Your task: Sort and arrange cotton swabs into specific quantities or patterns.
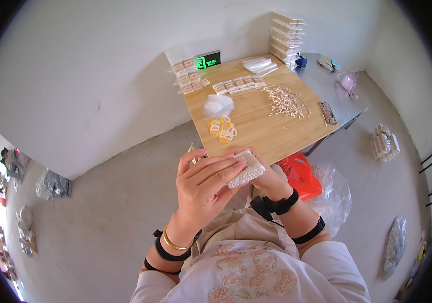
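Left hand (201,184) is half-curled, fingers laid close together over the top of a swab bundle (249,175); right hand (265,181) closes around its right side, fingers partly hidden. Bundle is a white, tilted block of parallel sticks, rounded ends packed in rows toward the body, held just before the near edge of the wooden table (259,134).

Bright, soft light; blown-out glare far left; right wall (403,55) bowed, corners black.
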